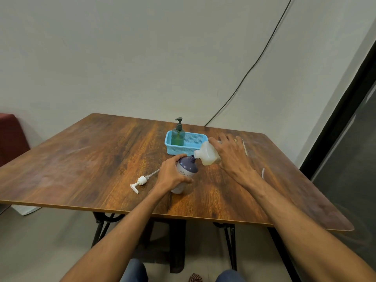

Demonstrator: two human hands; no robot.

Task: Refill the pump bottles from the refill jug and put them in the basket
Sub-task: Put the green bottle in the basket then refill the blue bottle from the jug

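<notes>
Rear of refill jug (206, 154) hidden behind right hand (232, 153) (stream indiscernible).

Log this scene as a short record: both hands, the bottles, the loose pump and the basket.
left hand: grips purple bottle, tilted
right hand: holds refill jug tipped, spout at the bottle's open neck
white pump: lying on table, left of purple bottle
green pump bottle: upright in blue basket
stage: purple bottle uncapped, outside basket

Wooden table (101, 159) – brown grain top, centre of frame, on black metal legs (101, 227). Black cable (254, 64) – runs diagonally down the pale wall (122, 47) from upper right to the table's far edge. Red seat (10, 137) at far left. Dark panel (356, 149) along the right edge.
</notes>
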